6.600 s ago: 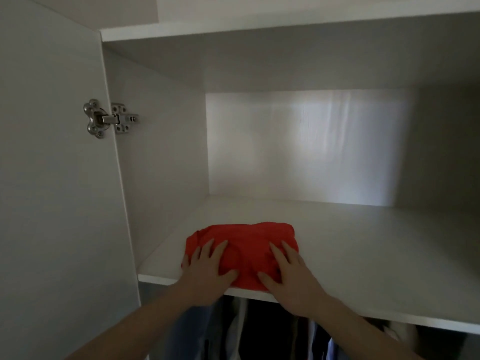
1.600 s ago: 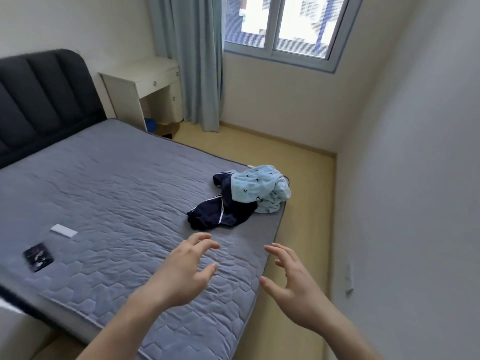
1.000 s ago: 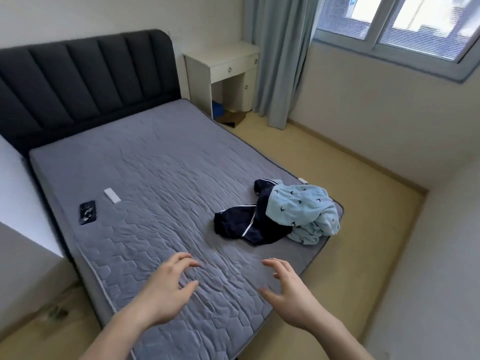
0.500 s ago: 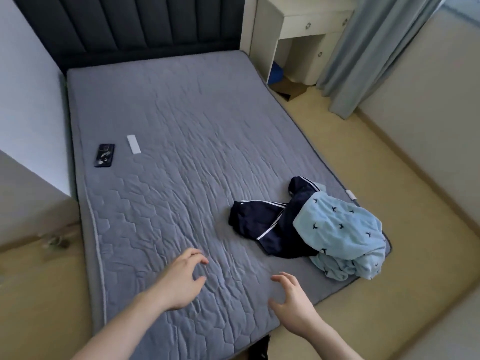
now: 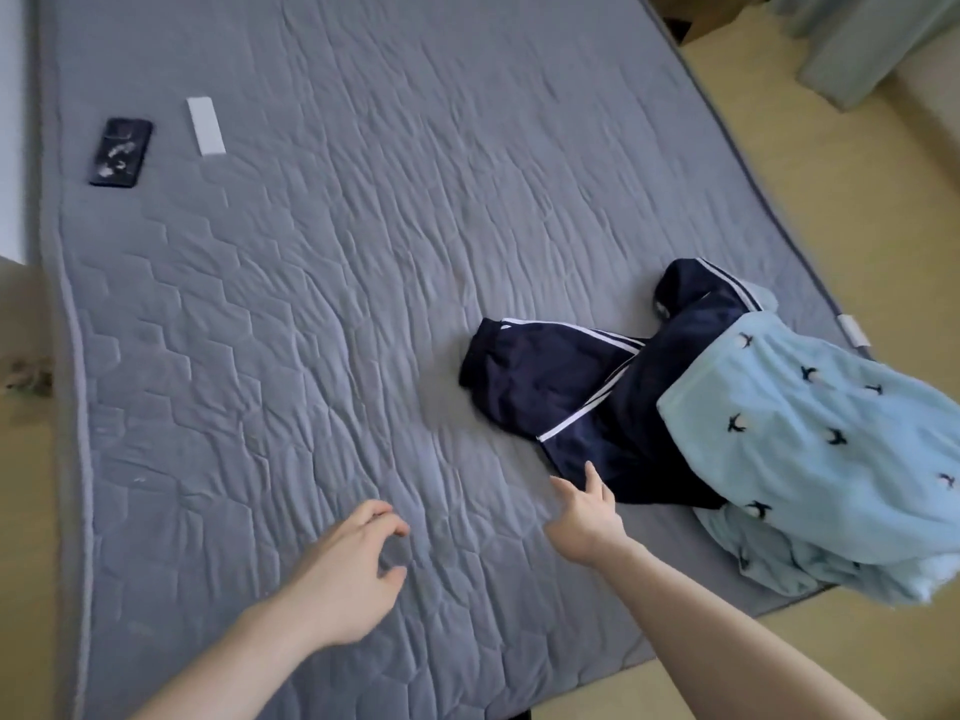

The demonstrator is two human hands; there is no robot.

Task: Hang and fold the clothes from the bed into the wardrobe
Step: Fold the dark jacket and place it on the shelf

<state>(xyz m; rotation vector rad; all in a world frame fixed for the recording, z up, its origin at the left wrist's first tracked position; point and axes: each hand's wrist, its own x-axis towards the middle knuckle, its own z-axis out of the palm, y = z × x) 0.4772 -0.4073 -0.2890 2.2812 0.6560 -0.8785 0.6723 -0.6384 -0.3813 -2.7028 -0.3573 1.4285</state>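
quilted matt mattress (image 5: 363, 304), sleek navy garment (image 5: 597, 407)

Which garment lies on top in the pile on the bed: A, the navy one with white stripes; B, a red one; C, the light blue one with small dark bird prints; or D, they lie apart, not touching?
C: the light blue garment overlaps the navy striped garment, covering its right part near the mattress edge.

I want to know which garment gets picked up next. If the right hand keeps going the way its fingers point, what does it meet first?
Most likely the navy striped garment: the right hand already reaches its near edge.
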